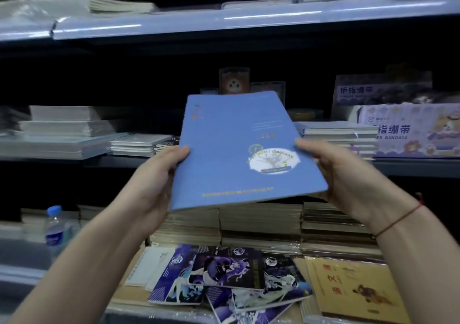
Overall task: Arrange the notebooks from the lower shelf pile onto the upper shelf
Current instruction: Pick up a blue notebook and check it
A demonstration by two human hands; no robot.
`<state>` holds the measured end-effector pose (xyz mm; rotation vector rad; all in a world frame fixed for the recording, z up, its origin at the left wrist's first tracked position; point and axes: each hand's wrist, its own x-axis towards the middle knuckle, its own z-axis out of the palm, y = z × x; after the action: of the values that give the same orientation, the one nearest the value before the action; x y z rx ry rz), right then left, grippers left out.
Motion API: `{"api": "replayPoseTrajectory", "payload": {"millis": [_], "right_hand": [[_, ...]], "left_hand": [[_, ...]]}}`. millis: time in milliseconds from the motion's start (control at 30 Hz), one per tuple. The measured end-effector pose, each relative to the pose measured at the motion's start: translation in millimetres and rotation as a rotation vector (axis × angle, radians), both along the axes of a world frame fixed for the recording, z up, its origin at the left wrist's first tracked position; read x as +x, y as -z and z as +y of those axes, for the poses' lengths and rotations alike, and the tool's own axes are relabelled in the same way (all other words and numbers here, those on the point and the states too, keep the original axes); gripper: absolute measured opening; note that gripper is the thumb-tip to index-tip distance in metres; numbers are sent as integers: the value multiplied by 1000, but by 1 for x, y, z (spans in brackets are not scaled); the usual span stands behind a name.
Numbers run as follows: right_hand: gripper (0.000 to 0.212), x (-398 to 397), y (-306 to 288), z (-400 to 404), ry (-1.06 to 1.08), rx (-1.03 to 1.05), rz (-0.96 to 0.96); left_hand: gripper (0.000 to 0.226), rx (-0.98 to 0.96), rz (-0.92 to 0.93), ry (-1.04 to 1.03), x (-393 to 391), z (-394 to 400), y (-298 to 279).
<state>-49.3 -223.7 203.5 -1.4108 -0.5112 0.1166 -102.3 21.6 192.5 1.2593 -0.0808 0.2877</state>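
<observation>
I hold a blue notebook [239, 149] with a white round emblem in mid-air before the shelves. My left hand [154, 186] grips its left edge, thumb on the cover. My right hand [346, 177] grips its right edge, thumb on top. Under it on the lower shelf stand tall piles of notebooks [261, 226], with loose purple-covered notebooks [229, 274] and a yellow one [358, 289] lying in front. The middle shelf [129, 160] behind the notebook holds low stacks of notebooks [338, 137]. The top shelf [224, 20] runs across the frame above.
A water bottle [56, 226] stands on the lower shelf at the left. Finger-bandage boxes [408, 129] sit on the middle shelf at the right. White stacks [64, 124] fill the middle shelf's left side. Small cards [234, 81] stand at the back.
</observation>
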Motion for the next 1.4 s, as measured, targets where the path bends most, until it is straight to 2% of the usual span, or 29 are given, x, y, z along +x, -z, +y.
{"api": "replayPoseTrajectory", "payload": {"millis": [67, 167, 500, 667, 967, 1067, 1200, 1400], "right_hand": [[20, 6, 8, -2, -38, -63, -20], [30, 10, 17, 3, -63, -42, 7], [33, 27, 40, 17, 188, 134, -40], [34, 29, 44, 21, 265, 138, -77], [38, 36, 48, 23, 260, 183, -85], [39, 38, 49, 21, 243, 208, -85], [37, 39, 50, 20, 237, 227, -81], [35, 40, 51, 23, 249, 222, -90]], "left_hand": [[29, 14, -45, -28, 9, 0, 7], [24, 27, -54, -66, 19, -3, 14], [30, 146, -114, -195, 38, -23, 38], [40, 106, -164, -249, 42, -33, 54], [42, 69, -264, -322, 49, -38, 60], [42, 67, -275, -289, 46, -40, 64], [51, -28, -246, -166, 42, -43, 71], [45, -85, -266, -200, 51, -44, 73]]}}
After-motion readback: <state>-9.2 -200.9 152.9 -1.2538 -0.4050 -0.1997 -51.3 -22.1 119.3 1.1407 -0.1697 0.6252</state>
